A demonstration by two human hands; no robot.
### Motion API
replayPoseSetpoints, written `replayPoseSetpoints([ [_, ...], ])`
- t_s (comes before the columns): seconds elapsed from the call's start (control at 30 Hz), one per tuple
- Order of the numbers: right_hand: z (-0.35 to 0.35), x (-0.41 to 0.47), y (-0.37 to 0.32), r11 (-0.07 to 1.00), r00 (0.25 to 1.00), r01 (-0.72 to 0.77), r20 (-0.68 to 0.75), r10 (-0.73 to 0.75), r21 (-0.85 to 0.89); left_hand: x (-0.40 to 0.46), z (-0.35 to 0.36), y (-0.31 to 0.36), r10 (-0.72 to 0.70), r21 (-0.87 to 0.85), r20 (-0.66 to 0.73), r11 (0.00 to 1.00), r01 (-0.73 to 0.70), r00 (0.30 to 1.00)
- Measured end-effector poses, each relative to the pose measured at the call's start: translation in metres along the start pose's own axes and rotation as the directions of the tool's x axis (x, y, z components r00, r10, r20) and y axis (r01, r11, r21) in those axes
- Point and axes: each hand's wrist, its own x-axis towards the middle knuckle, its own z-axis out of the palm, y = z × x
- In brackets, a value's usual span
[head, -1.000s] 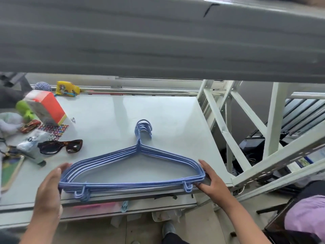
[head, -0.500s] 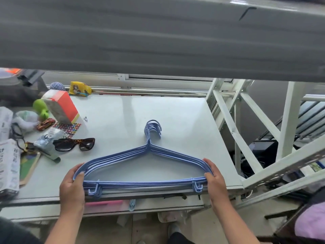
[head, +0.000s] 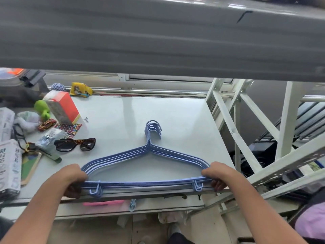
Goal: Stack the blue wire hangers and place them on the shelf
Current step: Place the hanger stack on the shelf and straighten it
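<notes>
Two hands clamp the hangers (head: 146,154): left hand (head: 73,178) on one end, right hand (head: 217,175) on the other. Thin blue wire, about five in the stack — hooks nested, small clips below. They lie flat on the smooth pale shelf (head: 175,113), at its front edge; one pair of sunglasses (head: 75,144) is near.

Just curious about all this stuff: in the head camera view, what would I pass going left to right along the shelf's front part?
Folded newspaper → dark tortoiseshell sunglasses → stack of blue wire hangers → white metal shelf frame.
</notes>
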Motion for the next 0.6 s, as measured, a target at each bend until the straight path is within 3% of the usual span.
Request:
replayPoseSetpoints([
  [0.13,-0.001,0.011,-0.009,0.993,0.999,-0.020,0.034,0.024,-0.113,0.002,0.000,0.006,-0.009,0.058,0.013,0.998,0.009,1.000],
  [0.4,0.003,0.020,-0.003,0.987,0.995,0.104,0.021,-0.102,-0.120,0.001,0.001,0.004,0.150,0.149,-0.077,0.979,-0.138,0.986],
  [0.53,-0.002,0.021,0.001,0.989,0.992,0.128,0.023,-0.126,-0.070,0.011,0.002,0.002,0.224,0.380,-0.139,0.911,-0.157,0.965],
  [0.6,-0.004,0.026,0.007,0.992,0.992,0.110,0.056,-0.113,0.062,0.017,0.004,-0.001,0.245,0.432,-0.158,0.888,-0.156,0.957],
])
